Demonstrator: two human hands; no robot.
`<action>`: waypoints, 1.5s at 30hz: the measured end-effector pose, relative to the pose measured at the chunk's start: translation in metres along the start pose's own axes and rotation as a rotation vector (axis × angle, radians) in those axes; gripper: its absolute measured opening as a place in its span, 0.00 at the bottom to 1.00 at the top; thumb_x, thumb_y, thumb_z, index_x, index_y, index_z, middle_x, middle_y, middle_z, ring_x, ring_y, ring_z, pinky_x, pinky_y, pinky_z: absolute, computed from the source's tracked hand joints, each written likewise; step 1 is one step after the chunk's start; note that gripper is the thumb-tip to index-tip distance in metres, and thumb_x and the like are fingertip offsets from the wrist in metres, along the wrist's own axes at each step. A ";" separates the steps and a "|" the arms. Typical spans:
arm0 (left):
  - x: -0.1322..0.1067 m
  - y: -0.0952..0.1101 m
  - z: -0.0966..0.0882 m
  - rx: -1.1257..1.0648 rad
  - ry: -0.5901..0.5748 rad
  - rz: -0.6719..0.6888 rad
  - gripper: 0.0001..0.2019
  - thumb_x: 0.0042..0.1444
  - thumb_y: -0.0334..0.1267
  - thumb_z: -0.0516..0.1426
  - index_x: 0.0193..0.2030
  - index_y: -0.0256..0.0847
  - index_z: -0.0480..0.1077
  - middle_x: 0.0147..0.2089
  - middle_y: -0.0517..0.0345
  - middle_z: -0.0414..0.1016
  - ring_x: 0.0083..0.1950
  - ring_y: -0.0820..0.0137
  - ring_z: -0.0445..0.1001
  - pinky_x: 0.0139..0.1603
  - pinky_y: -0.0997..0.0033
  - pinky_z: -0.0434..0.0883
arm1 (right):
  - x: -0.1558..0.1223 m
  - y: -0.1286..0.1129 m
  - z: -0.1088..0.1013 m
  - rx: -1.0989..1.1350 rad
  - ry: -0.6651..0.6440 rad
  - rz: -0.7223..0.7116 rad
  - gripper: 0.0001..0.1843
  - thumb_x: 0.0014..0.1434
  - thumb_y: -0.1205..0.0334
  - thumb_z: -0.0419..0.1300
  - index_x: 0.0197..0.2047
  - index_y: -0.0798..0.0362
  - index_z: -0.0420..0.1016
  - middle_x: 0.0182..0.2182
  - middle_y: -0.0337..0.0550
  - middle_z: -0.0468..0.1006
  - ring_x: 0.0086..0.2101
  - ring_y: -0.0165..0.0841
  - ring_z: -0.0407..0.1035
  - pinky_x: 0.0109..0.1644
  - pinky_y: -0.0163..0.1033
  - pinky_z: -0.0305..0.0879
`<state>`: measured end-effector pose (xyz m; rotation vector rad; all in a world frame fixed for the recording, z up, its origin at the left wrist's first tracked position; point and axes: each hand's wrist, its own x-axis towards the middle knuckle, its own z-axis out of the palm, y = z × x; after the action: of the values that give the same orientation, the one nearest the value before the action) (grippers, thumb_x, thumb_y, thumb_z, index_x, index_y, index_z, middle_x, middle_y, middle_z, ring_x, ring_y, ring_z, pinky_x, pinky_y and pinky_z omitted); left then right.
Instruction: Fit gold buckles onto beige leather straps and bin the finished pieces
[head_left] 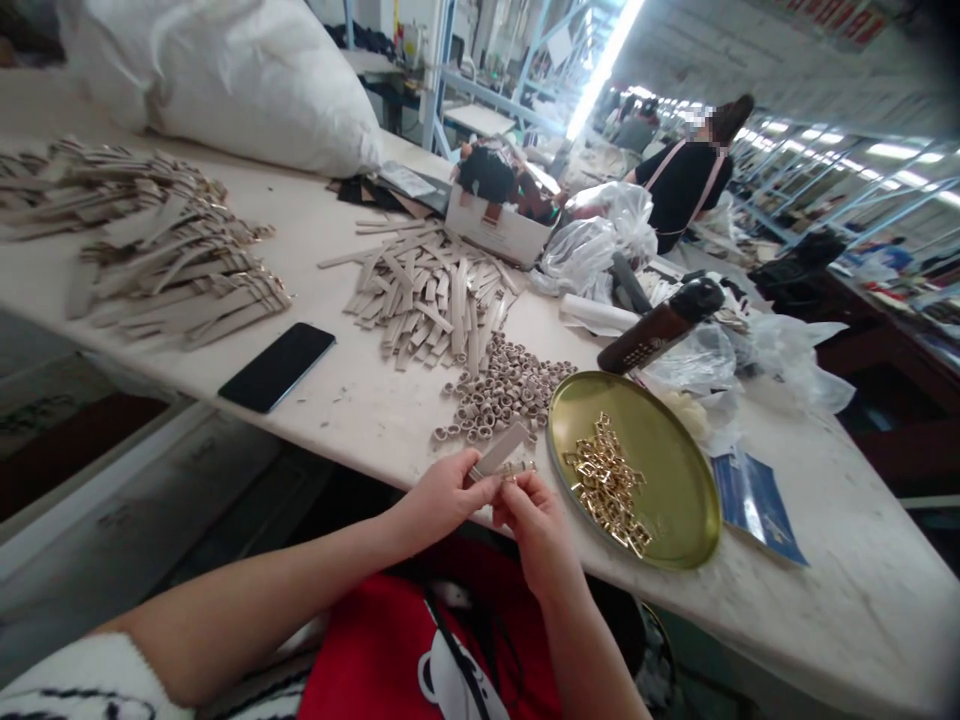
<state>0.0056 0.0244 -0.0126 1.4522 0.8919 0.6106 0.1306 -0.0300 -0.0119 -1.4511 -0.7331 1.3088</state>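
My left hand (442, 495) pinches the near end of a beige strap (501, 452) at the table's front edge. My right hand (534, 515) is closed beside it, fingertips on a small gold buckle (517, 468) at the strap's end. Just beyond lies a heap of small beige loops (502, 385). To the right sits a round gold tray (675, 480) holding several gold buckles (607, 482). A pile of loose beige straps (431, 295) lies farther back.
A black phone (277, 366) lies left of the hands. Finished straps with buckles (165, 250) are stacked at far left, a white sack (225, 75) behind them. A dark bottle (660, 325), plastic bags (600, 235), a box (499, 225) and blue booklet (757, 505) lie right. Another person (686, 170) works beyond.
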 end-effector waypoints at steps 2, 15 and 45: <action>-0.007 -0.001 0.001 0.040 -0.007 0.006 0.11 0.54 0.44 0.52 0.29 0.37 0.63 0.24 0.66 0.60 0.27 0.77 0.58 0.26 0.78 0.55 | -0.003 0.006 0.004 -0.041 0.050 -0.043 0.11 0.47 0.56 0.60 0.28 0.54 0.64 0.21 0.33 0.67 0.22 0.24 0.60 0.28 0.31 0.58; -0.022 -0.002 -0.010 -0.036 -0.146 -0.113 0.11 0.50 0.44 0.52 0.32 0.36 0.65 0.23 0.65 0.62 0.24 0.77 0.59 0.23 0.79 0.55 | -0.028 0.017 -0.012 -0.317 -0.153 -0.231 0.25 0.54 0.61 0.56 0.55 0.51 0.57 0.25 0.35 0.69 0.28 0.28 0.65 0.36 0.36 0.62; -0.029 -0.006 -0.007 0.081 -0.354 -0.161 0.10 0.53 0.42 0.48 0.30 0.38 0.61 0.23 0.65 0.62 0.24 0.76 0.60 0.22 0.79 0.57 | -0.042 0.041 0.008 0.234 0.060 0.003 0.09 0.51 0.58 0.62 0.31 0.53 0.67 0.22 0.33 0.69 0.24 0.23 0.62 0.29 0.30 0.62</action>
<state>-0.0173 0.0041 -0.0138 1.4863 0.7494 0.1899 0.1062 -0.0784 -0.0354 -1.2972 -0.5191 1.3014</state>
